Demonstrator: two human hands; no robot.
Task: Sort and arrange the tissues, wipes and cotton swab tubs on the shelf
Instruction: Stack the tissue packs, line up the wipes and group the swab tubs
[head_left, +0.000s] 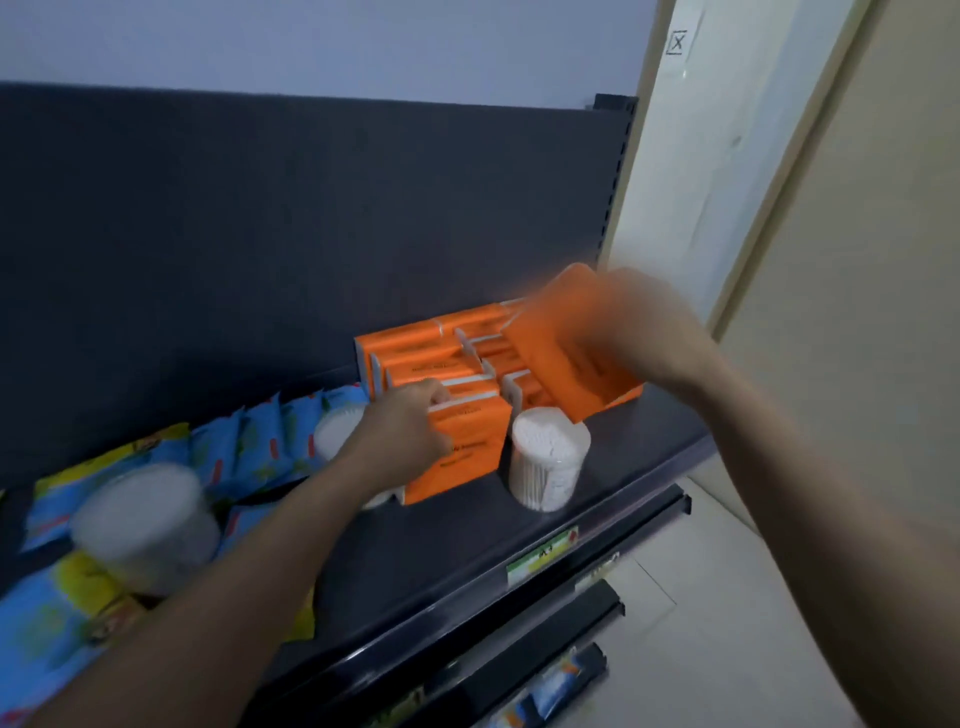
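Separately, left hand and right hand grip blur-lettered tissue packs.

open shelf front right, swab tub beside orange tissue packs, wipes seemingly crowding left

A boxed letter X is showing on the white panel high above the right hand. Dark lines of print are running across the front orange tissue pack that the left hand is gripping and across the raised orange tissue pack that the right hand is holding, but blur is leaving no word readable. Below and between the hands, a green-and-white shelf label is carrying dark characters resembling "A1", too smeared to be sure.
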